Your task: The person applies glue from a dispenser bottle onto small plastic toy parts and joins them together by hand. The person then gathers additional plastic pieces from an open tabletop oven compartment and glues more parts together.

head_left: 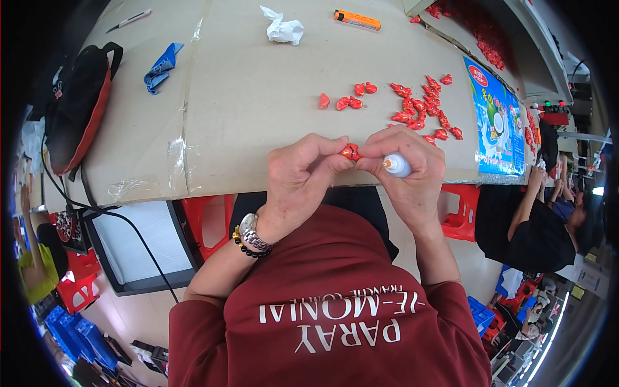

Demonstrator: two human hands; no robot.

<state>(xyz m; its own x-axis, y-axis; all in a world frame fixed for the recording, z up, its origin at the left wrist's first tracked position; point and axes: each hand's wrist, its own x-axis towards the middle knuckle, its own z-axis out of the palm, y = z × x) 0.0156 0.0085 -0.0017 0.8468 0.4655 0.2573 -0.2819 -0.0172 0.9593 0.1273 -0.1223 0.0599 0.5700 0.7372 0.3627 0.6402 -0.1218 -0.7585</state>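
Close to the table's front edge, my left hand (pixel 293 174) pinches a small red figure (pixel 350 152) between thumb and fingertips. Dark marks show on its shiny surface. My right hand (pixel 416 171) is closed around a small white bottle (pixel 398 165) with an orange tip, which points toward the left. The thumb and fingertip of that same hand also touch the right side of the red figure. Just beyond my hands lies a loose group of similar red pieces (pixel 419 106), with several more (pixel 350 102) to their left.
Cardboard covers the table (pixel 245 109), with clear tape along a seam. At the back lie crumpled white tissue (pixel 284 28) and an orange box (pixel 357 20). A blue cloth (pixel 161 68) and black bag (pixel 84 106) are left; a blue printed sheet (pixel 495 122) is right. Other people sit nearby.
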